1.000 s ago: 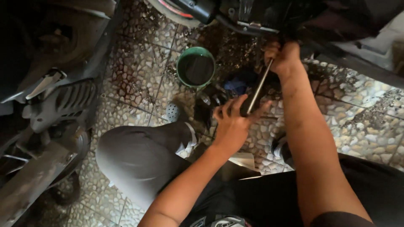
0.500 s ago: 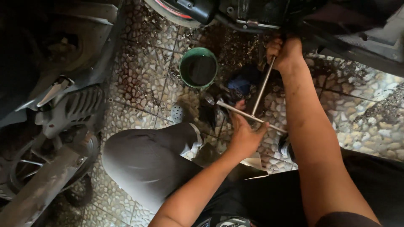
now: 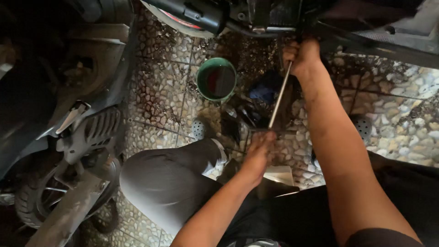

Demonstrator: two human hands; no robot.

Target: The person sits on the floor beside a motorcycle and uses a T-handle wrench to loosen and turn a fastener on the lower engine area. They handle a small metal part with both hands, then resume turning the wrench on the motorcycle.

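- the right hand [image 3: 302, 55] has its fingers curled tight into a fist around the top end of a long metal rod [image 3: 280, 95], right up under the dark underside of the motorbike [image 3: 274, 13].
- the left hand [image 3: 259, 147] sits at the rod's lower end, fingers folded down and pressed together over a short crossbar there; its fingertips are hidden, so how firmly they grip cannot be told.
- the rod slants from the upper fist down and left to the lower hand, over the pebble-patterned tile floor [image 3: 160, 87].
- just beside the rod's lower part lie dark tools [image 3: 238, 120] and a blue rag [image 3: 267, 89].
- a green bowl [image 3: 216, 78] of dark liquid stands on the floor, near and to the left.
- the person's grey-trousered knee [image 3: 160, 180] is bent below the left hand.
- a scooter [image 3: 82, 137] stands well apart on the far left.
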